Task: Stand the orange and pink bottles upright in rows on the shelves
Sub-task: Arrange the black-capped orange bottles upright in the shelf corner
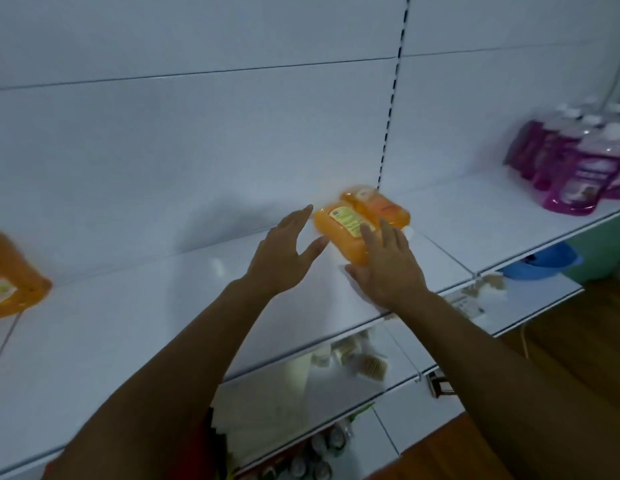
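Orange bottles (two, touching) lie flat on my white shelf, long axes running near-right to far-left. My right hand rests open-fingered on the nearer; my left hand hovers open beside it.

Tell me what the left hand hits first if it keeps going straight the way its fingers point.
The left hand points up and right; its fingertips sit just short of the nearer orange bottle lying on the shelf. It would most likely meet that bottle's near end first, though the depth is unclear.

left orange bottle cropped, pink bottles blurred
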The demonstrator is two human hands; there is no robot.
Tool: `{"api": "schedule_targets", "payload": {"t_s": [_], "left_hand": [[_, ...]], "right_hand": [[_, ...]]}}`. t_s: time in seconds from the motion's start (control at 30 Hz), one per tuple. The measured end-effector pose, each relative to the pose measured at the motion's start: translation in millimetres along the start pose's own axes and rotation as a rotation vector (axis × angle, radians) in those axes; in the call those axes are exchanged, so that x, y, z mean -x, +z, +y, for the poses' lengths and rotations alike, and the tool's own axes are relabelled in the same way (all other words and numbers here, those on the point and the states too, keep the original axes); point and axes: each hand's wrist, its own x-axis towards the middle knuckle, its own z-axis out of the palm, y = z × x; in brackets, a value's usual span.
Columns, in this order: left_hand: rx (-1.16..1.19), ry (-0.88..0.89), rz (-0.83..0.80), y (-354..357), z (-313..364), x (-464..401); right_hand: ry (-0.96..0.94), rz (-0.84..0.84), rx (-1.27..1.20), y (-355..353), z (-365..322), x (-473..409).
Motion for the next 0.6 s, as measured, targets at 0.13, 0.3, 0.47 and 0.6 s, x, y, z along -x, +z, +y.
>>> {"api": "schedule_targets", "payload": {"t_s": [0.13, 0.3, 0.47, 0.6], "left_hand": [[0.049, -0.008, -0.056, 27.8, -11.8, -36.5], [0.079, -0.001, -0.093, 43.6, -21.1, -47.3], [-0.122, -0.070, -0.141, 29.6, -29.8, -23.9], [-0.331, -0.169, -0.073, 4.5, -37.4, 21.3]], "right_hand": [[0.077, -0.053, -0.089, 11.0, 8.1, -14.7], [0.087, 0.044, -0.202, 13.7, 3.9, -27.3], [0.008, -0.003, -0.334, 12.3, -4.6, -23.8], [-0.140, -0.039, -0.527, 3.9, -29.7, -11.8]]}}
